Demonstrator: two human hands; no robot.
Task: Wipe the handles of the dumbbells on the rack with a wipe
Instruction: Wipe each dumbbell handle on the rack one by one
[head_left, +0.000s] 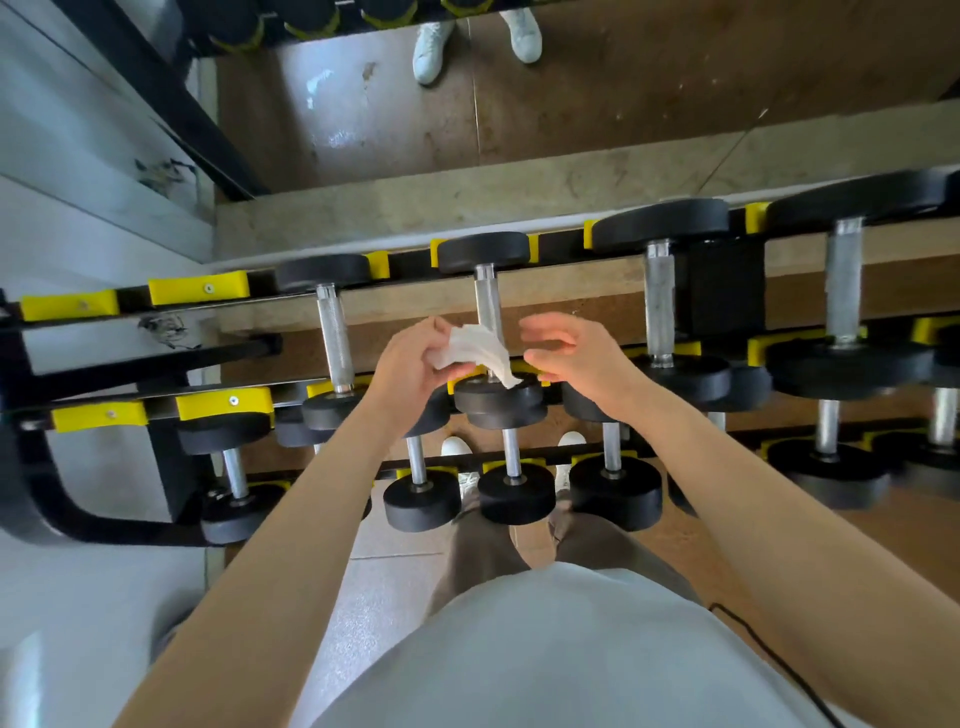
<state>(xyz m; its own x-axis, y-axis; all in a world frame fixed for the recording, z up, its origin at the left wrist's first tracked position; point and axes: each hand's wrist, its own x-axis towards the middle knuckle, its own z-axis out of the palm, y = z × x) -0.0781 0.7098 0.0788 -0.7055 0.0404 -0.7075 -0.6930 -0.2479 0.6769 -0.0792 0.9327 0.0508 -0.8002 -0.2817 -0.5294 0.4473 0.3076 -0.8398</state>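
One wipe (478, 349) pinched in left hand (410, 364) | covers near end of handle (487, 297) on rack (197, 287) | right hand (569, 358) spread

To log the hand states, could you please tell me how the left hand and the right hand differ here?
The left hand grips the crumpled white wipe; the right hand holds nothing. The left hand's fingers curl round the wipe, while the right hand's fingers are loosely spread. Both are bare and hover over one dumbbell handle on the upper row.
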